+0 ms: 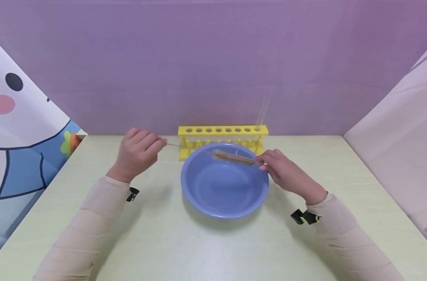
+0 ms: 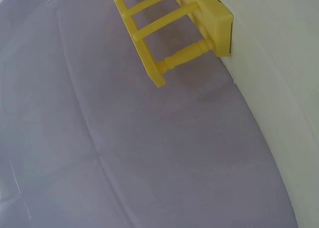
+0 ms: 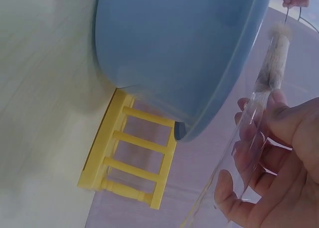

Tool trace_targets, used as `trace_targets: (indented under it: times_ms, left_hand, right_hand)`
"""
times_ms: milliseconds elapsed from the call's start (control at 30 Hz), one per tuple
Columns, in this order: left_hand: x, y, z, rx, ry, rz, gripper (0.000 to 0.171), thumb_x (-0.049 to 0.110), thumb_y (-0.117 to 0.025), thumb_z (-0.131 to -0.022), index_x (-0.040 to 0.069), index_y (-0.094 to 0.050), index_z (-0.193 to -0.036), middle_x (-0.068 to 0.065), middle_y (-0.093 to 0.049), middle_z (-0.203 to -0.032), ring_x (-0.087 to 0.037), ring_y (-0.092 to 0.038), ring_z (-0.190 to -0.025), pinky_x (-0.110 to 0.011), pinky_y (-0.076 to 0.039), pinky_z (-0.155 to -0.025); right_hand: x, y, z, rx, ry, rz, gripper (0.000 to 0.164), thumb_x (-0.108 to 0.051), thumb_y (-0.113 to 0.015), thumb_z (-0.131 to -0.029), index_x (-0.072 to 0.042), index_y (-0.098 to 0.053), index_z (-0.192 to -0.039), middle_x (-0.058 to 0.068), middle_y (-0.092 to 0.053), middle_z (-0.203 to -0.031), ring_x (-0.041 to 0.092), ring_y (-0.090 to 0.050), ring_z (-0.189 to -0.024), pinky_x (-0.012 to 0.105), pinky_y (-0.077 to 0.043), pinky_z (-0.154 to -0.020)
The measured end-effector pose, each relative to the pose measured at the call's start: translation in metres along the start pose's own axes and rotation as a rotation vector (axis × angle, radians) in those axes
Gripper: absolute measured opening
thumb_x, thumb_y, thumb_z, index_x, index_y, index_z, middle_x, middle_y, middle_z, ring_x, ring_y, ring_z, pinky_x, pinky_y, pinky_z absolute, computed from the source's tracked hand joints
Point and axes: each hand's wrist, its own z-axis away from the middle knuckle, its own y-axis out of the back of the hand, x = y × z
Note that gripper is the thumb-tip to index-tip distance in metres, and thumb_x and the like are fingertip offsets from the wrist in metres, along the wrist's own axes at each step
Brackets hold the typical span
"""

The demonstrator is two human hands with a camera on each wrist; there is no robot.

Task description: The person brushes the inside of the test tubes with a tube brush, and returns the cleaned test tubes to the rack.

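In the head view, my left hand (image 1: 137,152) grips the thin wire handle (image 1: 174,145) of a test tube brush. The brush's pale bristles (image 1: 231,157) lie inside a clear test tube, a tuft sticking out at its mouth. My right hand (image 1: 281,173) holds that tube nearly level over the back part of a blue basin (image 1: 224,187). Up close in the right wrist view, thumb and fingers close round the clear test tube (image 3: 254,113), with the bristles (image 3: 274,63) in its mouth end. The left wrist view does not show my left hand.
Behind the basin stands a yellow test tube rack (image 1: 223,130) against a purple backdrop (image 1: 213,66). Another clear test tube (image 1: 263,111) leans in the rack's rightmost hole. The basin sits on a pale table (image 1: 206,249).
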Motion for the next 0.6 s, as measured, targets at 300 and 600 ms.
trace_targets:
  times_ms: [300, 600]
  left_hand:
    - [-0.0019, 0.0046, 0.0015, 0.048, 0.014, -0.006, 0.019, -0.003, -0.051, -0.088, 0.004, -0.061, -0.074, -0.008, -0.060, -0.065, -0.027, -0.052, -0.057, -0.039, -0.040, -0.056]
    - [-0.0041, 0.0097, 0.0014, 0.073, 0.036, -0.007, 0.019, -0.003, -0.052, -0.088, 0.003, -0.061, -0.072, -0.009, -0.058, -0.064, -0.028, -0.050, -0.055, -0.041, -0.039, -0.055]
  right_hand:
    - [0.0056, -0.0004, 0.0037, 0.063, 0.079, 0.004, 0.023, 0.005, -0.066, -0.081, 0.003, -0.061, -0.102, 0.008, -0.061, -0.093, 0.020, -0.047, -0.082, 0.035, -0.043, -0.072]
    - [0.0056, 0.0019, 0.0068, 0.016, 0.019, -0.007, 0.020, 0.006, -0.064, -0.083, 0.001, -0.061, -0.103, 0.007, -0.061, -0.094, 0.021, -0.048, -0.085, 0.037, -0.044, -0.075]
